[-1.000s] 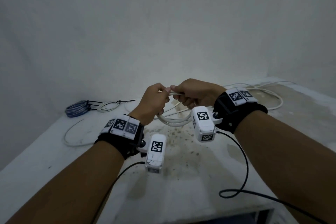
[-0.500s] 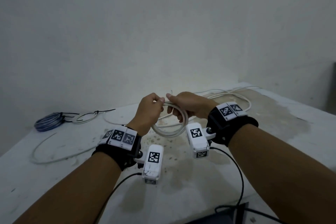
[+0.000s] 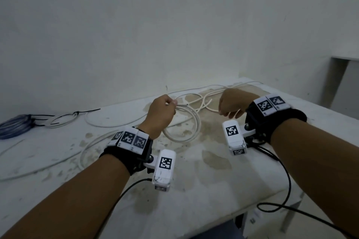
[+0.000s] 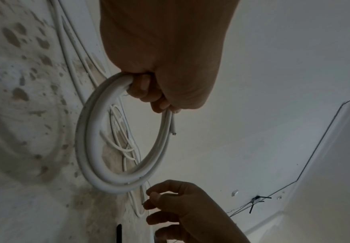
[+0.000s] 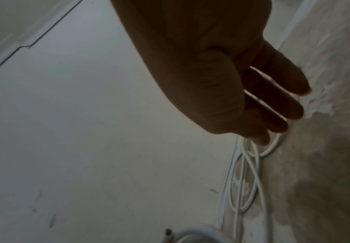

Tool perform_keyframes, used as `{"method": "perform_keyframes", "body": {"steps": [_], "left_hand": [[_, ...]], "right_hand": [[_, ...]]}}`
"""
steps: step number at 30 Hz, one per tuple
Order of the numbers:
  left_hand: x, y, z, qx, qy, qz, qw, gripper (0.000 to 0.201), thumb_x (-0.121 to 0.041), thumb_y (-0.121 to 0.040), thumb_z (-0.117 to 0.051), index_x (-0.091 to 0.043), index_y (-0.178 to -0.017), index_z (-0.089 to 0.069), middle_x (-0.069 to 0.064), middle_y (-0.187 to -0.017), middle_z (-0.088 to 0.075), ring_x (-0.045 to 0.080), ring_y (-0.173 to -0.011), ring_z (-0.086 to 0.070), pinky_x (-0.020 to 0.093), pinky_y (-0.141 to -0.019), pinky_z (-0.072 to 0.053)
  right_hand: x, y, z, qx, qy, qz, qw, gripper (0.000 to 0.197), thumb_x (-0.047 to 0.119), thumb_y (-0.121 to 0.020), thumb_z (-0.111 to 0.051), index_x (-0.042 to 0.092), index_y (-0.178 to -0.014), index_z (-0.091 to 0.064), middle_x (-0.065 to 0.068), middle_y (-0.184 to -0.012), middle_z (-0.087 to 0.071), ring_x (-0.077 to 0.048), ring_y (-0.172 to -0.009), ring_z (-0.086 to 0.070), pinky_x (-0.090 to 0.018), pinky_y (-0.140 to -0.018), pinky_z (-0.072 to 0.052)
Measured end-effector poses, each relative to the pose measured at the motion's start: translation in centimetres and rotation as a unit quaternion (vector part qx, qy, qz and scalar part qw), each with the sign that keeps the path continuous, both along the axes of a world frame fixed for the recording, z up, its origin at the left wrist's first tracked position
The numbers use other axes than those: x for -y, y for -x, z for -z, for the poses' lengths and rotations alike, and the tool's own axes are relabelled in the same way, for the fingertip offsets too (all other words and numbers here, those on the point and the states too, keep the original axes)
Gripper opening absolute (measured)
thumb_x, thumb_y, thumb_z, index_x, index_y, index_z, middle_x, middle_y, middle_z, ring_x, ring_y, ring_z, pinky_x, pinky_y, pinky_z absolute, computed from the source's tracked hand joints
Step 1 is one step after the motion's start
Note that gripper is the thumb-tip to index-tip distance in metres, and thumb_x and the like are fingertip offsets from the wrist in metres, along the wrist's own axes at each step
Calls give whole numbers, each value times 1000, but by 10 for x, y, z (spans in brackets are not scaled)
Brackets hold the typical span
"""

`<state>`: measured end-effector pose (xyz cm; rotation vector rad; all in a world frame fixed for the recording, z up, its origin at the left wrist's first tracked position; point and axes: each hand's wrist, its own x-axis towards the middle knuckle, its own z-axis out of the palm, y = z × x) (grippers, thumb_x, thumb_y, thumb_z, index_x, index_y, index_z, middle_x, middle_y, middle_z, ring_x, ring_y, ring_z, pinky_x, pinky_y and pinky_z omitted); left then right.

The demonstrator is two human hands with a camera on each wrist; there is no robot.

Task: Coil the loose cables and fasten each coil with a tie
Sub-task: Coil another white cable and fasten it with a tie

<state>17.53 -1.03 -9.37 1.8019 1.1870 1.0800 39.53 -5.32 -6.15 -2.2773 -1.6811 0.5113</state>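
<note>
My left hand (image 3: 161, 113) grips the top of a white cable coil (image 3: 186, 126); the coil hangs down over the stained table (image 3: 223, 180), its cut end pointing right. My right hand (image 3: 234, 104) hovers nearby, fingers loose and slightly apart, over loose white cable (image 3: 204, 101). Two tied coils (image 3: 38, 122) lie far left.

A coil (image 3: 186, 122) is held above the table (image 3: 213, 180) by the left hand (image 3: 160, 114); the right hand (image 3: 233, 103) is placed to its right, apart. Loose cables (image 3: 204, 99) are spread behind them, and tied coils (image 3: 60, 120) are set far left.
</note>
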Motion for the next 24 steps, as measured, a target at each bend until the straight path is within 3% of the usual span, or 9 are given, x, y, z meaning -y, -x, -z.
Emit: {"method": "perform_keyframes", "body": {"steps": [3, 6, 9, 13, 17, 20, 22, 24], "left_hand": [[-2, -1, 5, -3, 7, 5, 1000, 24, -25, -100, -50, -14, -78, -53, 2, -65, -53, 12, -48, -35, 25, -47, -27], [-2, -5, 10, 1, 23, 14, 1000, 25, -24, -100, -49, -15, -77, -53, 2, -65, -53, 12, -43, -34, 21, -43, -27], [1, -9, 14, 4, 33, 24, 999, 24, -23, -100, -50, -16, -77, -53, 2, -63, -52, 10, -41, -33, 20, -41, -26], [-1, -10, 15, 9, 42, 26, 999, 23, -23, -99, -50, -15, -77, -53, 2, -64, -52, 11, -42, -34, 20, -41, -26], [-3, -8, 11, 16, 45, 26, 999, 24, -23, -99, -50, -14, -77, -53, 3, -65, -52, 11, -42, -32, 19, -40, -26], [-6, -4, 11, 15, 49, 21, 998, 23, -22, -99, -51, -13, -79, -54, 4, -65, -51, 13, -44, -31, 20, -41, -25], [-8, -3, 13, 18, 55, 21, 998, 23, -22, -99, -50, -14, -79, -53, 4, -65, -51, 13, -45, -31, 21, -41, -25], [-9, -1, 14, 19, 59, 20, 998, 24, -23, -100, -50, -14, -77, -53, 5, -66, -52, 14, -46, -31, 21, -42, -25]], "right_hand": [[5, -4, 4, 61, 28, 3, 998, 17, 14, -90, -67, -2, -94, -70, -10, -90, -74, -21, -78, -72, -33, -72, -59], [10, -5, 13, 126, 49, 8, 991, 19, 18, -88, -72, 4, -76, -67, -7, -79, -71, -17, -66, -67, -33, -74, -58], [14, -4, 30, 194, 54, 14, 979, 29, 21, -83, -74, 8, -62, -58, -6, -67, -63, -24, -70, -65, -33, -70, -55], [10, -1, 40, 203, 59, 7, 977, 41, 14, -87, -68, 7, -52, -48, -1, -33, -47, -20, -52, -49, -31, -66, -47], [-1, 1, 36, 161, 25, 13, 987, 37, 18, -87, -67, 7, -55, -51, -5, -55, -51, -19, -52, -48, -25, -51, -40], [-10, 8, 31, 130, -10, -6, 991, 30, 21, -87, -67, 3, -65, -60, -5, -57, -53, -17, -49, -48, -23, -46, -37], [-16, 16, 32, 89, -27, -19, 995, 24, 20, -89, -65, 1, -73, -66, -6, -58, -60, -17, -47, -53, -22, -43, -42], [-21, 22, 36, 12, -45, -34, 998, 23, 18, -92, -62, -2, -81, -68, -12, -69, -70, -20, -52, -64, -24, -49, -53]]}}
